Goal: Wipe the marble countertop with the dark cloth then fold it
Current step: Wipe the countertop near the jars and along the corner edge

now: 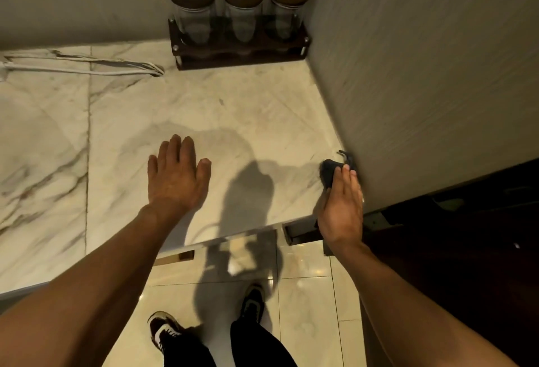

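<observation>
While the left hand lies flat and spread on the marble table, the right hand grips the dark cloth against the side wall; a jar rack and white cable sit behind.

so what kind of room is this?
Probably a home kitchen corner: a marble countertop against the wall, three lidded glass jars in a dark rack, and a tiled floor below.

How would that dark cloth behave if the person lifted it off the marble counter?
The dark cloth would probably sag limply: it lies bunched under the right hand, with a loose corner sticking up by the wall. It looks light, since it crumples small under the fingertips. On the smooth marble countertop it likely slides easily.
</observation>
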The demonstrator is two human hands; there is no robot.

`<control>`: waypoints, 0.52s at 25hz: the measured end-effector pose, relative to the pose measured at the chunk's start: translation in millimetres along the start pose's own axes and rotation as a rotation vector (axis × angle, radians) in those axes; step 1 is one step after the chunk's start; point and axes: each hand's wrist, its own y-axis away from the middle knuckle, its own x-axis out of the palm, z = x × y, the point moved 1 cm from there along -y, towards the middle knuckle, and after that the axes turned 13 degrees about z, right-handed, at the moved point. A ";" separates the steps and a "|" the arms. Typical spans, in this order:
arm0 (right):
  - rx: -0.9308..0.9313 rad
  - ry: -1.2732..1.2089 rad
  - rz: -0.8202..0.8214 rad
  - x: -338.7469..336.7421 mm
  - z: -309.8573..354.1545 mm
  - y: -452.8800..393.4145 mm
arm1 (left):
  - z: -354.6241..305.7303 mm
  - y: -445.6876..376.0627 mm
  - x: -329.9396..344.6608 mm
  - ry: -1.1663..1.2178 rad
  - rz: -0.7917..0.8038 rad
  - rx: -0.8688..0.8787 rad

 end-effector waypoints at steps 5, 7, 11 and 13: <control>0.099 -0.177 0.007 -3.8 -6.2 33.4 | 4.1 32.7 -6.0 0.069 -0.002 0.049; 0.203 -0.354 0.002 -12.2 4.2 49.8 | 2.0 46.7 -8.7 0.124 0.006 0.103; 0.402 -0.966 0.091 -25.1 34.7 81.9 | -11.4 74.0 -20.2 0.236 0.003 0.319; 0.462 -1.306 0.211 -24.9 53.6 98.8 | -17.8 90.9 -29.4 0.472 0.085 0.325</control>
